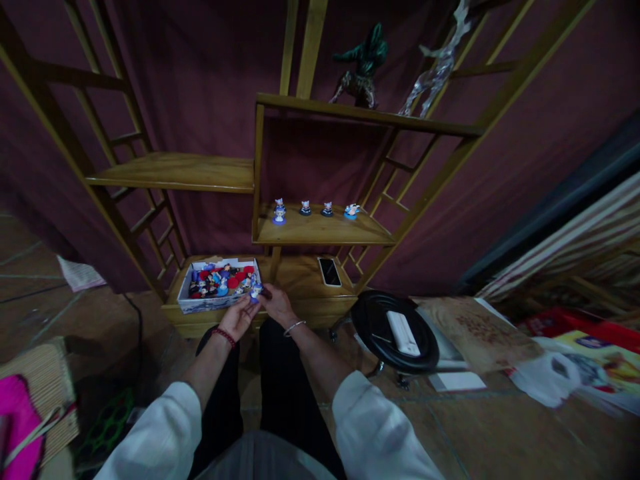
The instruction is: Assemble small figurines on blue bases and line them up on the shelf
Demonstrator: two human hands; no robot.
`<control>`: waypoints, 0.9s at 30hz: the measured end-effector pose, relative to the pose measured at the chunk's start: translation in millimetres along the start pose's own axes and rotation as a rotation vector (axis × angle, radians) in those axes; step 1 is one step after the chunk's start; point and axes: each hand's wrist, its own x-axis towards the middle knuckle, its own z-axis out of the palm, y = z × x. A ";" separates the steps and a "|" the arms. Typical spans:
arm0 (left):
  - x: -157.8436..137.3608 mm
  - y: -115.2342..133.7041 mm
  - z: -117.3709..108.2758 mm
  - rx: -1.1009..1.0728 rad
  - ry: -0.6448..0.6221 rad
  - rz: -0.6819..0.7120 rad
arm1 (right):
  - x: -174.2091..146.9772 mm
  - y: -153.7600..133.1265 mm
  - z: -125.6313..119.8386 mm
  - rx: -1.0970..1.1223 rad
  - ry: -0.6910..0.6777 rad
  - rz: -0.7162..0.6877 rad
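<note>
A small blue-and-white figurine (255, 291) is held between my two hands in front of the bottom shelf. My left hand (239, 318), with a red bead bracelet at the wrist, has its fingertips closed at the figurine's base. From the other side my right hand (277, 305), wearing a silver bangle, pinches it. Just beyond my left hand stands an open white box (184, 288) with several blue, red and black figurines inside. On the middle shelf (320, 232) several little figurines are lined up, including a purple-based one (279, 215) and a light-blue-based one (351, 211).
A phone (329, 272) lies on the bottom shelf (295, 283). Above stand a dark green statue (367, 63) and a clear deer-like figure (435, 73). Right of my legs is a black round stool (367, 327) bearing a white box-like object (403, 333). A plastic bag (547, 377) sits farther right.
</note>
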 end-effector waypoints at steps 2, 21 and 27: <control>-0.5 0.0 5.0 0.005 0.001 0.005 | 0.3 -2.4 -4.5 0.000 0.015 -0.004; -6.6 3.0 50.8 0.100 -0.102 0.044 | 5.0 -20.9 -47.2 0.025 0.063 -0.074; -7.1 1.9 56.7 0.130 -0.126 0.023 | 1.3 -22.0 -58.9 0.099 -0.002 -0.060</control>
